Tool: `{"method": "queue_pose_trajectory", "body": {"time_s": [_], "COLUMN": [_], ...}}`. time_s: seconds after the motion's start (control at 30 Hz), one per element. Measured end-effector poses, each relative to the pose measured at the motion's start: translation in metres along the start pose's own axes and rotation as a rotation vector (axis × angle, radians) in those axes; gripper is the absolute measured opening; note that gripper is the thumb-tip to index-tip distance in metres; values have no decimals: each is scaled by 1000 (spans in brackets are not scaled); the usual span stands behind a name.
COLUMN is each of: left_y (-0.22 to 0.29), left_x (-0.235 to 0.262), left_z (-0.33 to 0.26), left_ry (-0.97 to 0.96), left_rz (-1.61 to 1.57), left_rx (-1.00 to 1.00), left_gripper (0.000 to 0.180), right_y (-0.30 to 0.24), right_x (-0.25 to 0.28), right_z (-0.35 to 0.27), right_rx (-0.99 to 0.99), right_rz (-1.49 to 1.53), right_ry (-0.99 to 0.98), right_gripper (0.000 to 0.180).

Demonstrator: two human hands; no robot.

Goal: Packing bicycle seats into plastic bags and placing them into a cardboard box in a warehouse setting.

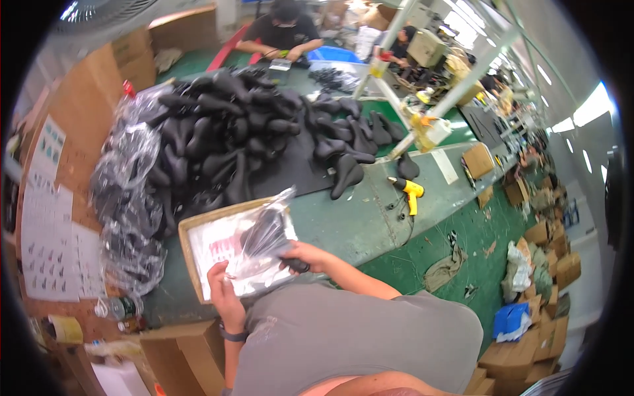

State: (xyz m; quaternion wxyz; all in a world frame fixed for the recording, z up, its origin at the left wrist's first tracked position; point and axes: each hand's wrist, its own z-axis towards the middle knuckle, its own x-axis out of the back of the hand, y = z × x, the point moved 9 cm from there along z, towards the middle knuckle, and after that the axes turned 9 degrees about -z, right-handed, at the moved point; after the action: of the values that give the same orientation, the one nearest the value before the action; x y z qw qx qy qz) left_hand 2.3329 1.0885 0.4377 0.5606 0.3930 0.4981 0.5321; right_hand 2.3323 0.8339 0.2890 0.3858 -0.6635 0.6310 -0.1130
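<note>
A black bicycle saddle lies partly inside a clear plastic bag, tilted above a shallow cardboard box. My right hand is closed around the saddle's dark near end, at the box's right side. At the front of the box, the fingers of my left hand are bent together at what looks like the bag's near edge; the exact pinch is hard to make out. Flat white bags with reddish print line the box beneath the saddle.
Many black saddles are heaped across the green table. Crumpled clear bags pile up at left, above a plastic bottle. A yellow heat gun lies at right. Across the table a person works. Cardboard boxes stand right.
</note>
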Motion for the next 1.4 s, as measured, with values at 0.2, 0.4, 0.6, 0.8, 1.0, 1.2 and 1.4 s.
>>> {"method": "queue_pose_trajectory", "body": {"time_s": [0.2,0.4,0.6,0.8,1.0,1.2,1.4], "left_y": [-93,-85,-113,-197,-181,-197,-235], "left_x": [6,22,195,352,192,17,-103], "left_z": [-12,78,224,238,188,143,111], "left_ry": [-287,-119,526,934,605,-93,-728], "left_rz": [-719,-637,-1238,-808,-211,180,508], "left_rx": [804,695,431,189,388,362,214], "left_gripper": [23,63,44,29,22,20,16], "right_y": [-79,-173,-177,-176,-232,-253,-224], "right_x": [-32,-179,-98,37,141,140,166], "right_z": [-13,-42,22,161,331,348,187], "right_rx": [586,1130,800,458,197,130,407], "right_rz": [-341,-1272,-1041,-624,-942,-1009,-455], "right_ry": [447,318,670,626,1024,965,959], "right_gripper": [40,42,40,47,83,72,45]}}
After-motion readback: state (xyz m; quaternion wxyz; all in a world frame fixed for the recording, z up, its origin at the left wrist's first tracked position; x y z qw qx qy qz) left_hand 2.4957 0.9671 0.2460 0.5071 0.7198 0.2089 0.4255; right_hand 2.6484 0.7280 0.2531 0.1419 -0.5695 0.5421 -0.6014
